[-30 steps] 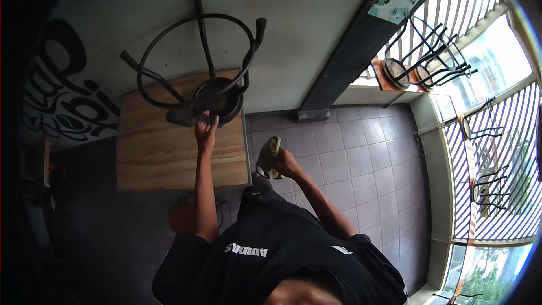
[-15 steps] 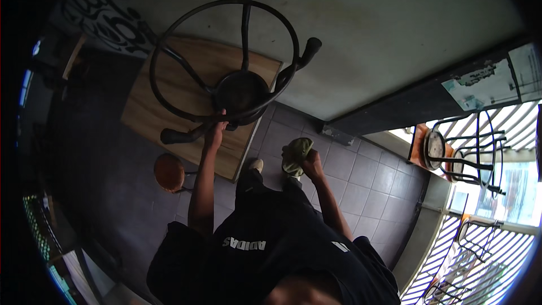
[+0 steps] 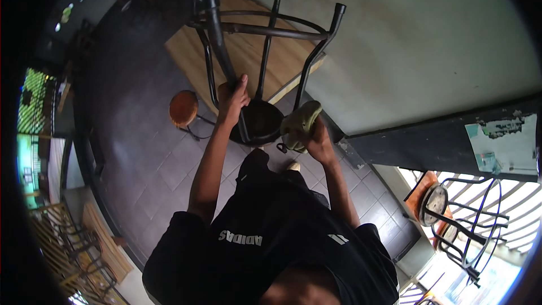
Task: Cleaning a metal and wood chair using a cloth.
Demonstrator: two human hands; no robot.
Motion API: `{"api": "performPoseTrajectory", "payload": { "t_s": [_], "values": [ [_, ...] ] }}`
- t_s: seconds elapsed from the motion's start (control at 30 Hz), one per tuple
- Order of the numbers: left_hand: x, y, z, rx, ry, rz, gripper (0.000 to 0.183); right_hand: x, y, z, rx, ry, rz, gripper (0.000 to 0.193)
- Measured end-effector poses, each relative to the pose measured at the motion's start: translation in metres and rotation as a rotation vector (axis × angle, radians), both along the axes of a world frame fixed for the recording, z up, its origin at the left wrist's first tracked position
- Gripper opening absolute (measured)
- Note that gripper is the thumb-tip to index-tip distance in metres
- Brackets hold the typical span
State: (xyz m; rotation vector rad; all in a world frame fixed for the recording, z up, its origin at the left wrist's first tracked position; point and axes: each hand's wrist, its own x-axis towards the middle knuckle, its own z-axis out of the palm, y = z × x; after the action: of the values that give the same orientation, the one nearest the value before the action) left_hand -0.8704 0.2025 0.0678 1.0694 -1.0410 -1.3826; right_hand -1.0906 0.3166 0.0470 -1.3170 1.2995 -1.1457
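Note:
A dark metal stool (image 3: 265, 121) is held upside down in front of me, tilted so that its legs and foot ring (image 3: 271, 29) point away toward the wooden table (image 3: 189, 56). My left hand (image 3: 231, 104) is closed around one leg, close to the black underside of the seat. In my right hand (image 3: 320, 144) is a bunched olive-green cloth (image 3: 300, 120), at the right edge of the seat beside another leg. Whether the cloth presses on the metal I cannot tell. My fingertips are partly hidden by the cloth.
A round stool with a brown seat (image 3: 183, 108) stands on the tiled floor, left of the table. A pale wall (image 3: 406, 51) with a dark lower band runs along the right. Upturned stools (image 3: 435, 203) rest by the slatted window at far right.
The stool has come closer to me and tipped, its seat now nearer my body. My right hand has raised the cloth to the seat's edge. The head view has turned slightly.

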Motion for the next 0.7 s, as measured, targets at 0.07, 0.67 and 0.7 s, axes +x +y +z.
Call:
{"api": "performPoseTrajectory", "payload": {
  "t_s": [0.07, 0.67, 0.7],
  "values": [
    [-0.001, 0.016, 0.016, 0.064, -0.006, -0.012, 0.044, 0.015, 0.003, 0.022, -0.051, -0.031, 0.069, 0.042],
    [0.067, 0.046, 0.086, 0.185, 0.516, -0.128, 0.056, 0.112, 0.096, 0.024, 0.376, -0.448, 0.153, 0.036],
    [0.073, 0.046, 0.086, 0.166, 0.536, -0.132, 0.056, 0.135, 0.090, 0.024, 0.024, -0.607, 0.163, 0.041]
  ]
}}
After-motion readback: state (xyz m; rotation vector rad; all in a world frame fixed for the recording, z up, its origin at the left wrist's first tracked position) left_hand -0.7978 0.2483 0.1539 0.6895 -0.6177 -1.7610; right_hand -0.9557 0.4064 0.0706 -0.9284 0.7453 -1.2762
